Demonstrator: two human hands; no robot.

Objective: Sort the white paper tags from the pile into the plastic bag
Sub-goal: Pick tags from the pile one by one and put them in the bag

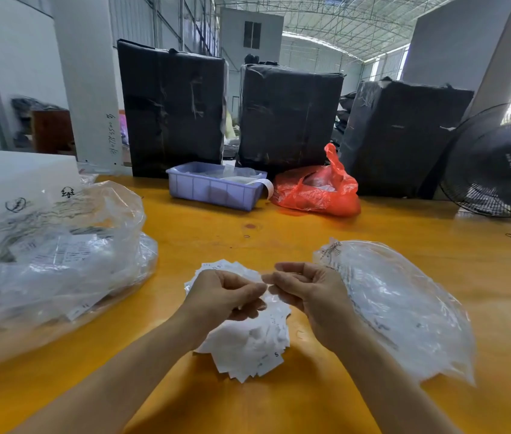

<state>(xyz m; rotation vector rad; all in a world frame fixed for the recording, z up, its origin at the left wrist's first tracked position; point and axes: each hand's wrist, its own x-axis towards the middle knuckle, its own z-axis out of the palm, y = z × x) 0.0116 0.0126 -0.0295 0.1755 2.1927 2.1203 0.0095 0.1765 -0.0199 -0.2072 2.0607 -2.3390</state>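
Note:
A pile of white paper tags (254, 343) lies on the yellow table (279, 233) in front of me. Just above the pile, my left hand (226, 296) and my right hand (304, 291) meet fingertip to fingertip with curled fingers. They seem to pinch a small white tag between them; the tag is mostly hidden. A clear plastic bag (404, 308) holding tags lies flat right of my right hand.
Large clear bags (54, 255) of printed labels sit at the left. At the back stand a blue-lilac bin (213, 186), a red plastic bag (320, 189), three black wrapped bales (288, 114) and a black fan (504, 164) at the right.

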